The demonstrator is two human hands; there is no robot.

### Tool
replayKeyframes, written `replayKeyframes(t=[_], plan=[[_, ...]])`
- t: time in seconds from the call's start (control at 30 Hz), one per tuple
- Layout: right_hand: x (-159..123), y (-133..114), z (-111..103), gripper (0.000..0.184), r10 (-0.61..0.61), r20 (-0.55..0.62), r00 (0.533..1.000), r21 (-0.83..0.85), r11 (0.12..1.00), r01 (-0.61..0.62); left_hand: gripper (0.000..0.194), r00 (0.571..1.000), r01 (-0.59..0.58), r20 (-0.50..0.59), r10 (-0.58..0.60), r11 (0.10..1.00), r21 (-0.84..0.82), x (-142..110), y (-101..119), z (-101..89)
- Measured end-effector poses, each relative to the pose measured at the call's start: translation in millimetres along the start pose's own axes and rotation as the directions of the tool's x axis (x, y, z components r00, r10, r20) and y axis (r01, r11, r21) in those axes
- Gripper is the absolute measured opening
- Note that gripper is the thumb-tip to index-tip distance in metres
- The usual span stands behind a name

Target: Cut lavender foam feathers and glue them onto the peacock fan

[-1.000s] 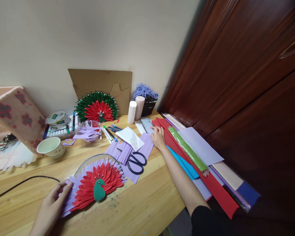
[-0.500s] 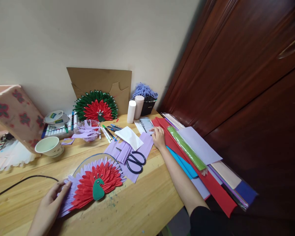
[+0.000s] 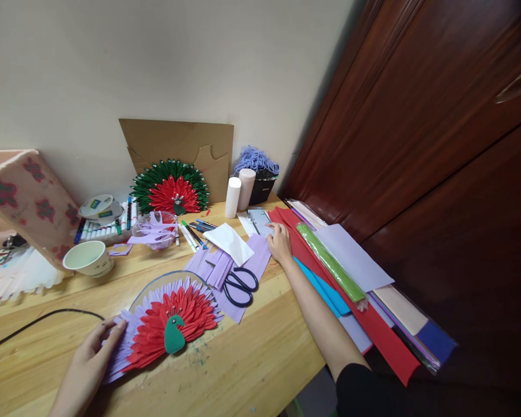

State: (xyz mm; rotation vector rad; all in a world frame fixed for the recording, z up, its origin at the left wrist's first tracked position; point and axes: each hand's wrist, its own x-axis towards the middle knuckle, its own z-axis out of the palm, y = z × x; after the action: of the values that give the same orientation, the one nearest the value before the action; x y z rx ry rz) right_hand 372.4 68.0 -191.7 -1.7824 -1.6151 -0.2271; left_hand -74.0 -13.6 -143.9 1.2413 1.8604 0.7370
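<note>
A paper peacock (image 3: pixel 167 324) with red and lilac feathers and a green body lies flat on the wooden table (image 3: pixel 243 370). My left hand (image 3: pixel 91 359) rests open on its left edge, fingers stretched over the lilac feathers. My right hand (image 3: pixel 280 242) reaches far across to the stack of coloured paper sheets (image 3: pixel 351 278), fingers curled on the edge of the red sheet beside a small notepad (image 3: pixel 257 221). Black scissors (image 3: pixel 238 285) lie on lilac paper pieces (image 3: pixel 226 266) between my hands.
A finished green and red peacock (image 3: pixel 170 188) leans on cardboard at the wall. Markers (image 3: pixel 191 231), a paper cup (image 3: pixel 89 258), a plastic bowl of lilac cuttings (image 3: pixel 156 230), two white cylinders (image 3: pixel 238 194) and a black cable (image 3: pixel 39 321) share the table. A dark wooden cabinet (image 3: pixel 438 145) stands at right.
</note>
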Motion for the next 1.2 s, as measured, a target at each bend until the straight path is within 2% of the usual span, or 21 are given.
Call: replayKeyframes(t=[0.23, 0.57, 0.73, 0.97, 1.07, 1.2], plan=[[1, 0, 1, 0.033, -0.013, 0.025, 1.0, -0.009, 1.0, 0.013, 0.043, 1.0, -0.02, -0.022, 0.02, 1.0, -0.01, 1, -5, -0.8], [-1, 0, 0, 0.039, -0.009, -0.046, 0.999, -0.007, 1.0, 0.009, 0.046, 1.0, 0.021, -0.02, -0.022, 0.999, -0.033, -1, 0, -0.3], [0, 0, -1, 0.033, 0.039, -0.107, 0.993, -0.019, 0.999, -0.041, 0.044, 1.0, 0.016, -0.024, -0.017, 0.999, -0.033, -3, 6, -0.8], [-1, 3, -4, 0.021, 0.102, -0.171, 0.98, -0.034, 0.993, -0.11, 0.045, 1.0, -0.003, -0.012, 0.003, 1.0, -0.012, 0, -1, -0.2], [-1, 3, -3, 0.021, 0.097, -0.155, 0.983, -0.041, 0.994, -0.104, 0.047, 1.0, 0.011, -0.015, -0.011, 1.0, -0.011, -1, -1, -0.8], [0, 2, 1, 0.028, 0.029, -0.063, 0.998, -0.04, 0.999, -0.031, 0.049, 1.0, 0.02, -0.01, -0.02, 1.0, -0.006, -3, 3, -1.1]])
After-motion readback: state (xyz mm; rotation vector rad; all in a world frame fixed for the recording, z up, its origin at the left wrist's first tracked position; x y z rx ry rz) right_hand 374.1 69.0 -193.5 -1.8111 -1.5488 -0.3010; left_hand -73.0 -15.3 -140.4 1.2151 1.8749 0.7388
